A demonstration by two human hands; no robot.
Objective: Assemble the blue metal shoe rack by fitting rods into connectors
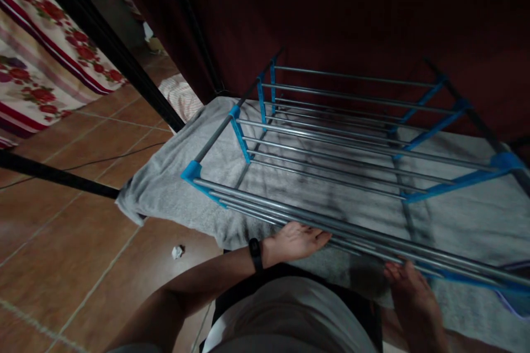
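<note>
A shoe rack [314, 135] of grey metal tubes with blue plastic joints lies over the grey blanket in front of me. My left hand [296, 241], with a black band at the wrist, is at the near bundle of tubes. Its thumb points right and its fingers close against the tubes, partly hidden by them. Further right, my right hand [416, 289] has its fingertips bent against the lowest near tubes. Its image is dim and slightly blurred.
The grey blanket [165, 176] hangs over the near left edge. A dark red curtain [351, 16] stands behind. Dark poles [136, 77] rise at the left. On the tiled floor [95, 231] lie a crumpled white scrap [178, 252] and a cable [111, 159]. Flowered cloth [53, 60] hangs far left.
</note>
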